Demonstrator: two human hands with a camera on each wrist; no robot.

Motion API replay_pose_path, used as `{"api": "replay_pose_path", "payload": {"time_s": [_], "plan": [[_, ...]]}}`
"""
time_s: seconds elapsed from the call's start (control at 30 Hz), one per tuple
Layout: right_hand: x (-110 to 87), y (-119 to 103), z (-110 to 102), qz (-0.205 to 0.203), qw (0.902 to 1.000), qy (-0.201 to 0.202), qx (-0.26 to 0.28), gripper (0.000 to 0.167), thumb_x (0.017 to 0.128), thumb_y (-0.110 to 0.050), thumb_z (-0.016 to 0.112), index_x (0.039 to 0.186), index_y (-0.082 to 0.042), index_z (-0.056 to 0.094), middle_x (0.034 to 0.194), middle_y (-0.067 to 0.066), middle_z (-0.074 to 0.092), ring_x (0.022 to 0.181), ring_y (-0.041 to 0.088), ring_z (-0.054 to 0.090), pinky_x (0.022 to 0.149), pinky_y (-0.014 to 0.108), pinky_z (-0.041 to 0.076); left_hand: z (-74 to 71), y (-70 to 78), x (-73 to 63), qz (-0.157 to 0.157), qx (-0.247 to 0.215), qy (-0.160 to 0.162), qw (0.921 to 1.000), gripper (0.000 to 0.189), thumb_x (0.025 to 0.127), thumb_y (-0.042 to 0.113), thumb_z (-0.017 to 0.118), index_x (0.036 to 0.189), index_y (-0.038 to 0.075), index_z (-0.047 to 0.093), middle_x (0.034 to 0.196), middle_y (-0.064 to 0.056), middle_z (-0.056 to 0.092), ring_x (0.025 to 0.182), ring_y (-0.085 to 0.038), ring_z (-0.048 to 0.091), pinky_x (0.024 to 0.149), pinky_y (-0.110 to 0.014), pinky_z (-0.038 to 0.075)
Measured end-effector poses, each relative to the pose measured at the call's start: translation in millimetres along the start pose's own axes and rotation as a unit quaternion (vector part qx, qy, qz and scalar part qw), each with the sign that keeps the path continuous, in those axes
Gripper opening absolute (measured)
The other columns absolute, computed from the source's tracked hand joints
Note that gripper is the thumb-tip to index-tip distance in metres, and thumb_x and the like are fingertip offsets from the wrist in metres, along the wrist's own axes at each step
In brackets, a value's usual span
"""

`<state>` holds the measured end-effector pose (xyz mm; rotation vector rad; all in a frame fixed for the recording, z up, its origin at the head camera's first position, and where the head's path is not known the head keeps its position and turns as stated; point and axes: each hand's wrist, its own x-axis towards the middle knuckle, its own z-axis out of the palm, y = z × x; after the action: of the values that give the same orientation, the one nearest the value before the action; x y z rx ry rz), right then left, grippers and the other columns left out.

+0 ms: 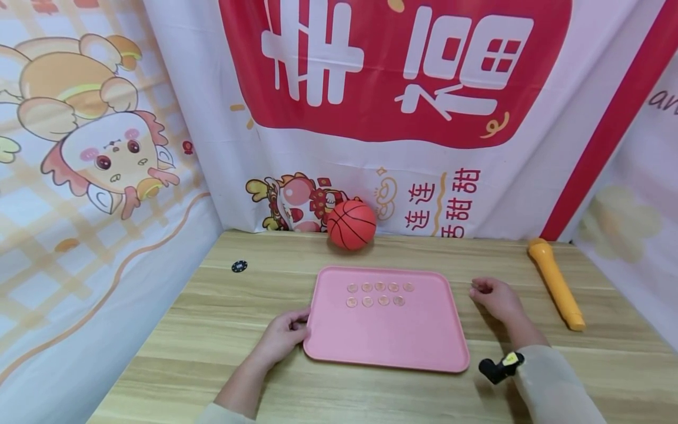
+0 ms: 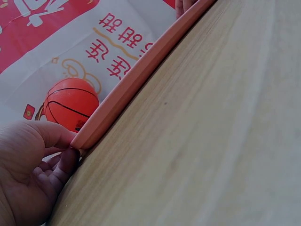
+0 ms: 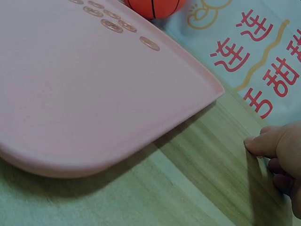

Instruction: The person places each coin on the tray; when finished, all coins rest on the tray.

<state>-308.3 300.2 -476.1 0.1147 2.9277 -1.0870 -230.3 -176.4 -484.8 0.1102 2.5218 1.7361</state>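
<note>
A pink tray (image 1: pixel 386 341) rests on the wooden table, with several copper-coloured coins (image 1: pixel 384 300) in two rows towards its far side. My left hand (image 1: pixel 283 335) pinches the tray's left rim between thumb and fingers, seen close up in the left wrist view. To the right of the tray, apart from it, my right hand (image 1: pixel 498 299) is low over the table with its fingers bent. In the right wrist view the fingertips (image 3: pixel 254 143) are down at the wood; a small glint shows by them, but whether they hold anything is hidden.
A red toy basketball (image 1: pixel 352 225) sits behind the tray against the printed cloth backdrop (image 1: pixel 296 135). At the left lies a black poker chip (image 1: pixel 239 267). An orange microphone-shaped object (image 1: pixel 557 285) lies right of my right hand. Cloth also hangs along both sides.
</note>
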Motion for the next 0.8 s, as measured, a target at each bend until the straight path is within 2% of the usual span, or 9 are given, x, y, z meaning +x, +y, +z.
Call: {"api": "replay_pose_path", "payload": {"time_s": [0.37,0.57,0.8], "plan": [[0.3,-4.7,-2.8,-0.034,0.9994,0.001,-0.012,0.040,0.092,-0.016,0.063,0.124,0.009,0.059,0.110,0.028,0.065,0.101,0.037,0.059,0.088,0.044,0.046,-0.3,-0.4,0.9,0.004,0.000,-0.003,1.0000,0.052,0.082,0.001,0.068,0.131,-0.008,0.056,0.112,-0.018,0.067,0.084,-0.016,0.058,0.068,-0.019,0.050],[0.9,-2.3,-3.1,-0.035,0.9991,0.003,-0.023,0.038,0.092,-0.017,0.063,0.122,0.007,0.062,0.117,0.029,0.064,0.106,0.042,0.058,0.093,0.052,0.045,0.6,-2.4,2.0,0.000,0.003,0.002,1.0000,0.051,0.082,0.001,0.068,0.131,-0.008,0.055,0.113,-0.018,0.067,0.084,-0.016,0.058,0.068,-0.019,0.050],[1.5,1.8,-4.0,-0.002,0.9997,-0.011,-0.020,0.042,0.094,-0.025,0.063,0.124,0.005,0.062,0.125,0.030,0.060,0.114,0.045,0.053,0.099,0.058,0.041,-0.1,-1.6,2.5,-0.001,0.004,-0.003,1.0000,0.052,0.082,0.001,0.067,0.131,-0.007,0.056,0.112,-0.017,0.067,0.085,-0.015,0.058,0.070,-0.020,0.051]]}}
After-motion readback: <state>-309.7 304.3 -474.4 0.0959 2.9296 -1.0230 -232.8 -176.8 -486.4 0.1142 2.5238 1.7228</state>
